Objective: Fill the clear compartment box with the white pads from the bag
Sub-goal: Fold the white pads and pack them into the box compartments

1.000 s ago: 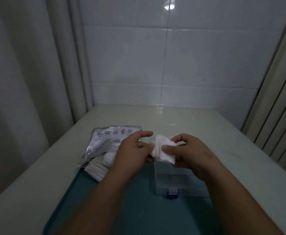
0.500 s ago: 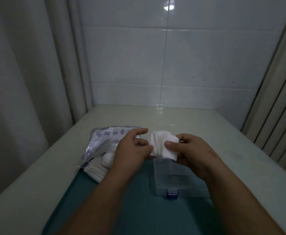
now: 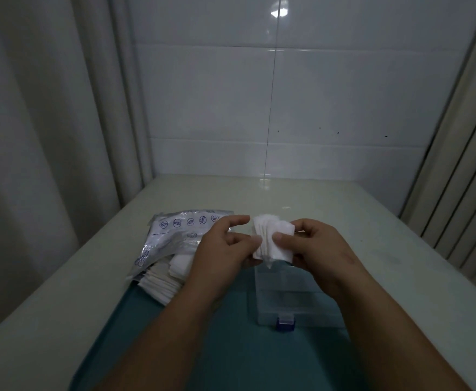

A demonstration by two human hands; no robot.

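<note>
Two hands hold a small stack of white pads point(image 3: 273, 239) above the clear box point(image 3: 293, 303): right hand point(image 3: 320, 249) fingers pinch it, left hand point(image 3: 225, 251) fingers touch its edge. The bag point(image 3: 174, 232) shows only small blue icons, no readable writing; loose pads point(image 3: 163, 280) spill onto the desk point(image 3: 344, 210).

The far end of the clear plastic compartment box point(image 3: 293, 303) lies hidden behind the right hand point(image 3: 320, 255) and the fanned stack of white square pads point(image 3: 273, 241) it holds, so whether those far compartments hold anything cannot be told. The left hand point(image 3: 222, 256) covers part of the crinkled silvery bag point(image 3: 174, 232) and the loose white pads point(image 3: 163, 280) spilling from it. The teal mat point(image 3: 231, 348) and both forearms are cut off by the bottom edge, and the bag's blue printed symbols are too small to read.
</note>
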